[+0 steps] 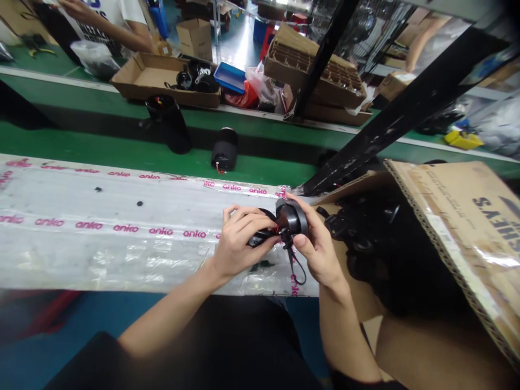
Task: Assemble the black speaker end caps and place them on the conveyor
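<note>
Over the right end of the taped table, my left hand [241, 238] has its fingers closed round a black round part [261, 234]. My right hand [320, 252] grips a dark, glossy round cap-like part [293, 218], thumb on the near side and fingers behind it. A bit of red wire shows between the two parts, by my left fingertips. From the right-hand part a thin black strap [298, 268] hangs in a loop. My fingers hide much of the left-hand part.
A carton [455, 254] of black parts stands at right. On the green belt are a black cylinder [168, 124] and a shorter one [225, 149] with wires. A black post [390, 108] slants behind the carton. Across the belt are a shallow box [162, 81], a blue tray [229, 77] and a person [109, 27].
</note>
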Motion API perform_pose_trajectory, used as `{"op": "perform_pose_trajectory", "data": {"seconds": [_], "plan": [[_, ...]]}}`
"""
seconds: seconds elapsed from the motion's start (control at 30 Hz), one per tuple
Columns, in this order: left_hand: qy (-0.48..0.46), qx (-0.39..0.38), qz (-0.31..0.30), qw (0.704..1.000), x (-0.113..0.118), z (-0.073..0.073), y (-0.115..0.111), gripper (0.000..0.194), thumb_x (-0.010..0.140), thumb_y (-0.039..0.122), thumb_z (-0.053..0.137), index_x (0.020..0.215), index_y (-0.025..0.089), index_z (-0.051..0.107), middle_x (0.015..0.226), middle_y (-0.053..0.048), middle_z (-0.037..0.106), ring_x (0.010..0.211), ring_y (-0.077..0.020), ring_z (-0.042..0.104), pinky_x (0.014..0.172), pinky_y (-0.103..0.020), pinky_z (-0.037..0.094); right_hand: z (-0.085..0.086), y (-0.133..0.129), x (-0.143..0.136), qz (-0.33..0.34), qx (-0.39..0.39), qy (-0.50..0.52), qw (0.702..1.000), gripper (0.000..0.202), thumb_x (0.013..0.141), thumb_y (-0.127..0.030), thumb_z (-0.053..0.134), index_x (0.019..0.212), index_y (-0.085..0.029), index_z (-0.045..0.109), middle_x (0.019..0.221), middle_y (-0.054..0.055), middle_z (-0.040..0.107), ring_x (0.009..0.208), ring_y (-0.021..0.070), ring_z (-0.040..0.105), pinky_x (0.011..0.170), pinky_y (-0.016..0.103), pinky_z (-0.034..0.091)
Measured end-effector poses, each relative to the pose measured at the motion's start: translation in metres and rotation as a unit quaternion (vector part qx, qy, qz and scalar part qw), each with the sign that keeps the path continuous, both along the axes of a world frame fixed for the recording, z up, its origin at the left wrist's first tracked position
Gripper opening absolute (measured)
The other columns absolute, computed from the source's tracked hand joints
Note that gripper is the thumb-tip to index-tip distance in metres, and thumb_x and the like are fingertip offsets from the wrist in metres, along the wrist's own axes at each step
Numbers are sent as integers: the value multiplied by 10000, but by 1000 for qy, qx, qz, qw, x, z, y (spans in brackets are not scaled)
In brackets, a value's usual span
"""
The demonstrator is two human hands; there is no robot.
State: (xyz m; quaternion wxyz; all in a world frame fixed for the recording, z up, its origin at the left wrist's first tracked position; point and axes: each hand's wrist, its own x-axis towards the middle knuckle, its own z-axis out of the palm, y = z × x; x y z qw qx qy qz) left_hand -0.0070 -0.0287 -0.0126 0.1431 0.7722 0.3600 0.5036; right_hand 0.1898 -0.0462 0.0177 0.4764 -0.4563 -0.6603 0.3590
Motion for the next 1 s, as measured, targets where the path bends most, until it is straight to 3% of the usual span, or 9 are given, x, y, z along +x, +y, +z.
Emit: {"op": "perform_pose_trajectory", "data": {"seconds": [0.17, 0.3, 0.5, 0.63, 0.7, 0.83, 0.93, 1.0], "plan": [[-24, -45, 2, 999, 4, -2, 1, 22, 1013, 221, 744, 1025, 234, 731, 990, 5, 840, 1025, -199, 775, 1052, -430, 392, 1, 4, 8, 32, -25, 8, 999, 769, 931, -769, 672, 1535, -299, 592, 1495, 95, 686, 1405, 350, 637, 1128, 514, 580], [-19, -59, 21, 998, 4, -3, 1, 52, 1026, 269, 736, 1000, 228, 715, 987, -10, 844, 1002, -203, 777, 1058, -442, 393, -1, 3, 11, 41, -45, 3, 998, 806, 906, -751, 720, 1564, -312, 566, 1447, 91, 699, 1337, 344, 664, 1070, 509, 606], [2, 0, 18, 1000, -2, -13, 0, 94, 1067, 242, 639, 1045, 243, 731, 994, -33, 836, 1053, -230, 760, 1078, -469, 391, 9, -5, -10, -28, -35, -71, 996, 795, 858, -587, 870, 1536, -287, 581, 1387, 113, 696, 968, 248, 704, 884, 436, 640], [-23, -32, 49, 998, -7, -31, 2, 156, 1033, 384, 665, 1004, 237, 710, 1225, -115, 753, 1190, -299, 693, 1024, -460, 500, 18, -6, -25, -64, -39, -116, 990, 855, 805, -516, 931, 1537, -282, 556, 1446, 127, 664, 1080, 274, 692, 948, 447, 630], [-36, -53, 52, 997, -7, -36, 4, 136, 1021, 363, 658, 1019, 234, 698, 1369, -134, 675, 1291, -319, 651, 1053, -460, 539, 18, -4, -25, -53, -58, -110, 991, 859, 795, -471, 941, 1542, -299, 553, 1477, 121, 643, 1085, 263, 690, 922, 423, 635], [-45, -76, 17, 996, -6, -32, 5, 105, 987, 272, 671, 1084, 238, 693, 1450, -145, 638, 1332, -324, 663, 1060, -454, 598, 8, -2, -18, -49, -109, -59, 991, 850, 773, -427, 953, 1529, -293, 588, 1336, 100, 704, 881, 197, 665, 816, 386, 630], [-37, -78, 8, 996, -6, -25, 8, 131, 945, 263, 731, 1074, 251, 712, 1365, -127, 704, 1208, -296, 742, 946, -396, 659, -4, 1, -12, -39, -128, -6, 991, 893, 770, -434, 951, 1566, -282, 573, 1214, 79, 733, 878, 199, 663, 841, 392, 622], [-32, -46, 7, 998, -7, -25, 10, 100, 946, 233, 723, 1041, 264, 727, 1276, -96, 758, 1172, -283, 767, 978, -402, 662, -8, 3, -7, -16, -126, 12, 992, 889, 785, -443, 937, 1579, -280, 573, 1191, 76, 741, 910, 212, 680, 881, 407, 619]]}}
